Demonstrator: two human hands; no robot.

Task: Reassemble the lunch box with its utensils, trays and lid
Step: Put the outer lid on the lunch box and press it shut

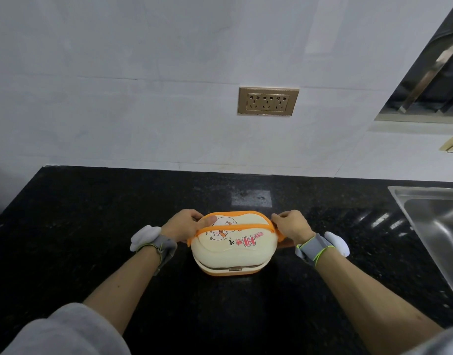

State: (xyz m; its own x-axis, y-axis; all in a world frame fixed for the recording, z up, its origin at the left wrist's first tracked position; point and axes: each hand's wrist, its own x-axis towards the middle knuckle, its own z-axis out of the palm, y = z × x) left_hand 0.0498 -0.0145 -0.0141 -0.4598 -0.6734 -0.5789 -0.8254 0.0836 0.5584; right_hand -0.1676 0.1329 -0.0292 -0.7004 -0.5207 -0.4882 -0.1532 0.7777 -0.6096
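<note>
A cream and orange lunch box (233, 248) stands on the black counter (92, 226) in the middle of the view. Its cream lid (235, 239), printed with a cartoon and red letters, sits on top of the orange base. An orange carry handle (235, 226) arches across the lid. My left hand (185, 226) grips the box's left end, thumb lying on the lid. My right hand (292, 224) holds the right end with fingers curled at the handle's pivot. No utensils or trays are in view outside the box.
A steel sink (435, 226) is set into the counter at the right edge. A brass wall socket (267, 101) sits on the white wall behind. Each wrist carries a grey band with a white sensor.
</note>
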